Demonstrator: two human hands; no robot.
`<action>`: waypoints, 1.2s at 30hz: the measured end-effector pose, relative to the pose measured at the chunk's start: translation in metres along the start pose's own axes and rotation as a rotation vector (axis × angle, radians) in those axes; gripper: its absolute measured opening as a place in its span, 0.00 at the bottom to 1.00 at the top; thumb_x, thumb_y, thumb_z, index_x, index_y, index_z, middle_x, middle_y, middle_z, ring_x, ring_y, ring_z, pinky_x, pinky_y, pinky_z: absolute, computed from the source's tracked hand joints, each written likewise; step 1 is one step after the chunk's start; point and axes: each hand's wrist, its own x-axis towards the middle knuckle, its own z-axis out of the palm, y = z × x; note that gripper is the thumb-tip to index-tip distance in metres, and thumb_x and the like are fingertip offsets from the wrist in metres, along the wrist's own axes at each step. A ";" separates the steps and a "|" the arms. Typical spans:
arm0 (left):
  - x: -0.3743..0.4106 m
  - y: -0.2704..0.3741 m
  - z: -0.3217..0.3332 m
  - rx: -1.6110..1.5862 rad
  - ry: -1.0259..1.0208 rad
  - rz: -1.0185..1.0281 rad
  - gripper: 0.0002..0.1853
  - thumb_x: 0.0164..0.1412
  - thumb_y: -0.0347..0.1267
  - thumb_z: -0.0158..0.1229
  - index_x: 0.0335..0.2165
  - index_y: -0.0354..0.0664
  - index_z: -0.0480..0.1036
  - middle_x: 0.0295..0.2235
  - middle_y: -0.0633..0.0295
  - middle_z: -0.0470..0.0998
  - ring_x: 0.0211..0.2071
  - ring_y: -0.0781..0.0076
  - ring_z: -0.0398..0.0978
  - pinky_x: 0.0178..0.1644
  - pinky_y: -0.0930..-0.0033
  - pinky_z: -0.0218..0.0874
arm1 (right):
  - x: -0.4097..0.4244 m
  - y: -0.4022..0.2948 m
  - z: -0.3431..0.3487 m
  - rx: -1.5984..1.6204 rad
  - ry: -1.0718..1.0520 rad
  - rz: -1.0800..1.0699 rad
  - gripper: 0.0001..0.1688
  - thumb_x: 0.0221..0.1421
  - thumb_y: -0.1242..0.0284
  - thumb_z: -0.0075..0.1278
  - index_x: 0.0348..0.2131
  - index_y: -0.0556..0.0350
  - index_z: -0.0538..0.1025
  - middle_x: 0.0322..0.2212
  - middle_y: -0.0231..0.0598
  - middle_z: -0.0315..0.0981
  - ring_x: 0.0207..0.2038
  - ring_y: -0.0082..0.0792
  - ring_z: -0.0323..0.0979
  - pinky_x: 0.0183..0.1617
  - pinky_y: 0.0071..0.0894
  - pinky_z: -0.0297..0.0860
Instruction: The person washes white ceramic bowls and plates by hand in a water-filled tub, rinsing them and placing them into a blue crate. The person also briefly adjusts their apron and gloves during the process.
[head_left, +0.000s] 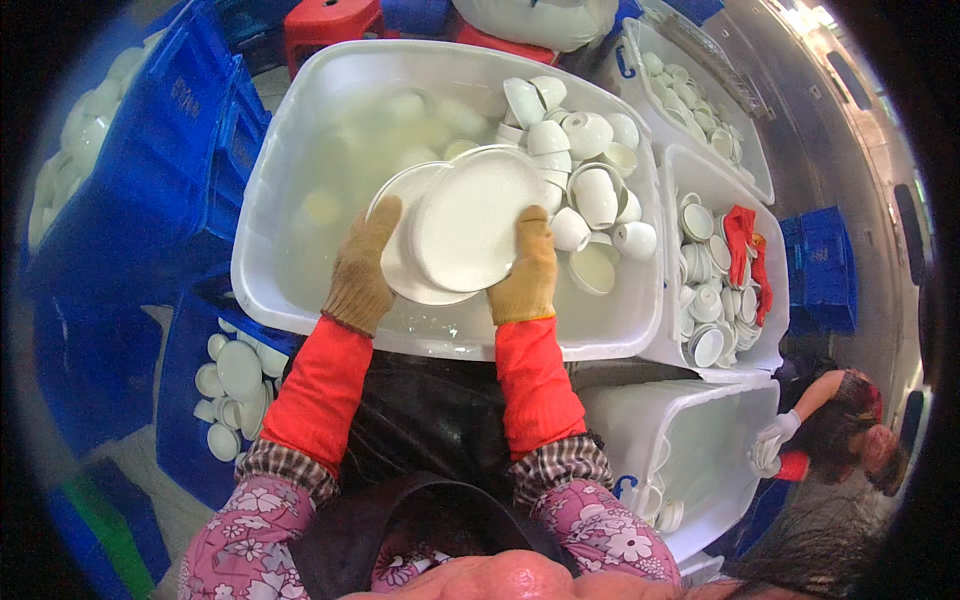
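Note:
My left hand (365, 262), in a brown knit glove, holds the left edge of a white plate (397, 255). A second white oval plate (480, 217) overlaps it on the right, and my right hand (529, 262), in a tan glove, grips that one with the thumb on its face. Both plates are held above a large white tub (259, 247) of cloudy water. Pale dishes lie blurred under the water at the left. White cups and bowls (589, 135) are heaped in the tub's right part, just beyond my right hand.
White tubs of dishes (671, 262) stand at the right, one with red gloves (739, 244) on top. Below them is a tub of water (667, 420), with a co-worker's gloved hands (776, 439) at its edge. Blue crates (172, 405) with dishes stand left; a red stool (330, 22) is behind.

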 end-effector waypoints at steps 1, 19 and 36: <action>-0.002 0.000 -0.002 -0.011 -0.027 -0.001 0.30 0.54 0.22 0.62 0.57 0.34 0.71 0.53 0.38 0.75 0.54 0.39 0.74 0.59 0.53 0.66 | 0.002 0.001 0.000 0.066 0.059 0.088 0.36 0.49 0.68 0.65 0.53 0.70 0.71 0.46 0.54 0.75 0.47 0.48 0.75 0.54 0.38 0.70; 0.001 0.002 -0.023 -0.017 0.015 -0.046 0.28 0.51 0.25 0.66 0.53 0.36 0.74 0.55 0.37 0.73 0.54 0.40 0.74 0.57 0.53 0.68 | 0.019 -0.022 0.017 0.428 -0.298 0.407 0.29 0.64 0.60 0.55 0.54 0.63 0.70 0.47 0.47 0.78 0.48 0.38 0.78 0.50 0.38 0.75; 0.021 0.045 -0.030 -0.864 0.037 -0.514 0.27 0.64 0.34 0.60 0.58 0.32 0.70 0.50 0.56 0.77 0.49 0.70 0.75 0.53 0.69 0.68 | 0.033 -0.036 0.013 0.494 -0.280 0.708 0.29 0.66 0.53 0.52 0.49 0.61 0.79 0.38 0.44 0.82 0.39 0.36 0.78 0.44 0.34 0.72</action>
